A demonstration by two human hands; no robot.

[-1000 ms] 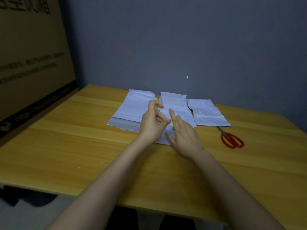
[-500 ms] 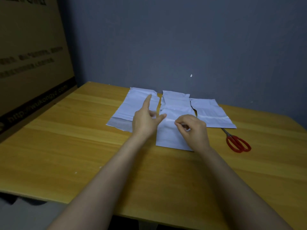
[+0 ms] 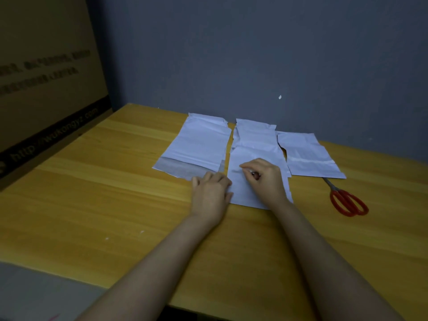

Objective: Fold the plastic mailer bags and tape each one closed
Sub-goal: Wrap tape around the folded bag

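Three white mailer bags lie side by side at the far middle of the wooden table [image 3: 115, 193]. The left bag [image 3: 201, 144] shows a grey flap at its near end. The right bag [image 3: 305, 156] lies flat, apart from both hands. On the middle bag [image 3: 254, 144], my right hand [image 3: 266, 179] has its fingers curled and pinches the bag's surface near the middle. My left hand [image 3: 212, 193] rests palm down at that bag's near left edge, partly on the table. What sits between my right fingertips is too small to tell.
Red-handled scissors [image 3: 347, 200] lie on the table to the right of the bags, blades pointing at the right bag. A large cardboard box [image 3: 46, 89] stands along the table's left side. A grey wall [image 3: 254, 54] rises right behind the bags.
My left hand has come down from a raised, finger-out pose to rest at the middle bag's left edge. My right hand stays on the middle bag, fingers still curled.
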